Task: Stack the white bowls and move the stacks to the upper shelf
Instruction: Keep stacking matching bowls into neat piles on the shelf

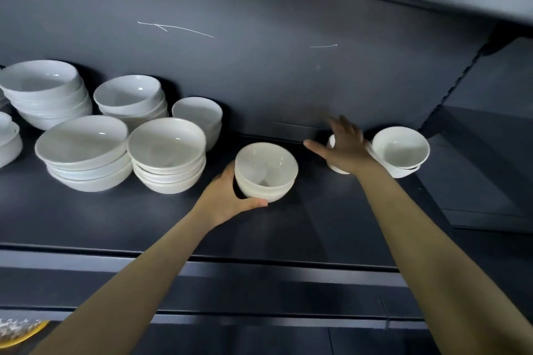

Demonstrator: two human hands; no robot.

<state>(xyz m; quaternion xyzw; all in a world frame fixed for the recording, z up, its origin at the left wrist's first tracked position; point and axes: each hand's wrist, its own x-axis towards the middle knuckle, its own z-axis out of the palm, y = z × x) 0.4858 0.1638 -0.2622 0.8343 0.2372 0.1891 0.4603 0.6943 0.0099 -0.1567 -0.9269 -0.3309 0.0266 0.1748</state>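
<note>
— White bowls everywhere on that dark shelf (288, 228). Which ones is the person touching?

— The left hand (227, 196) cups the small bowl stack (265, 171) at the middle of the shelf, thumb along its near base, fingers round the left side. The stack rests on the shelf surface.

— And the right hand (344, 147)?

— Spread wide, fingers splayed, reaching toward the back panel (259, 52). It grips nothing. A bowl (336, 166) sits partly hidden behind it, and a tilted pair of bowls (401, 150) stands just beside the wrist, to the right.

— The rest?

— Five stacks on the left: two wide ones in front (83, 153) (167, 153), two behind (46, 92) (131, 98), and a narrower one (199, 115) against the panel. More bowls (8, 138) are cut off at the left edge. The panel carries pale scratches (176, 29).
</note>
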